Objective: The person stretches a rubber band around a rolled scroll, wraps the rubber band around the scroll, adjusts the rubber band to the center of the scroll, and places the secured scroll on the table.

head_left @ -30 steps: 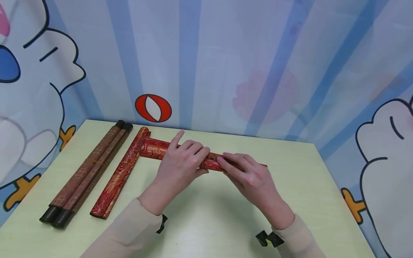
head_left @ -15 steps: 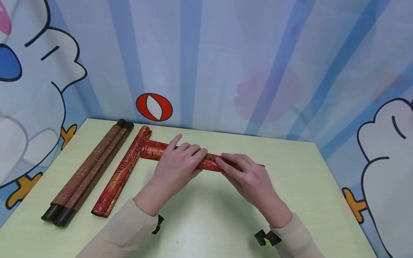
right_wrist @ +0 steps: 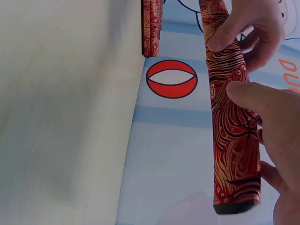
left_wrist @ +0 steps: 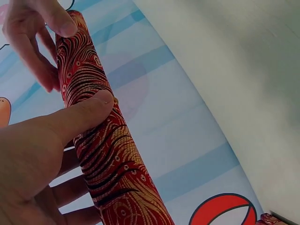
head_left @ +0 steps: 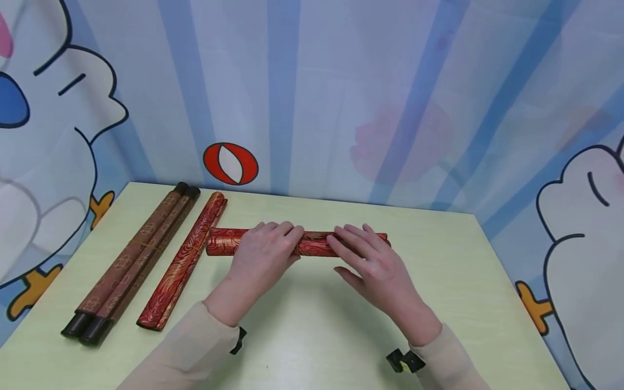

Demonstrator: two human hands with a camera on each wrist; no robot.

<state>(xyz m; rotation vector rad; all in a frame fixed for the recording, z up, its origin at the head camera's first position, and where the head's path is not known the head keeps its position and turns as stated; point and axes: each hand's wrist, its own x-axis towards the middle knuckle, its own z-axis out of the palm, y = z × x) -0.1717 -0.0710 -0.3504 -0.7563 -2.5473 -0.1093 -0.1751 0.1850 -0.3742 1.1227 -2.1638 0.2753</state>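
Observation:
A rolled scroll [head_left: 316, 244] covered in red-and-gold brocade lies crosswise between the two hands. My left hand [head_left: 265, 252] grips it left of its middle, with the thumb [left_wrist: 96, 107] across the near side and the other fingers behind. On the right part, my right hand [head_left: 377, 260] has its fingers laid over the top. Its thumb stands a little apart from the scroll in the head view, though it overlaps the brocade in the right wrist view. A black end [right_wrist: 236, 207] of the scroll shows there too. The finger ends are partly hidden behind the roll.
A second red brocade scroll [head_left: 182, 265] lies slanted on the pale table [head_left: 312, 346], close to the held scroll's left end. Further left lies a brown patterned double roll [head_left: 129, 265] with black ends and a thin tie. A printed blue cloth [head_left: 322, 97] stands behind the table.
The held scroll has turned from a slant to nearly level, its left end dropping towards me. The left index finger has come down. The right thumb has moved away from the scroll's lower side.

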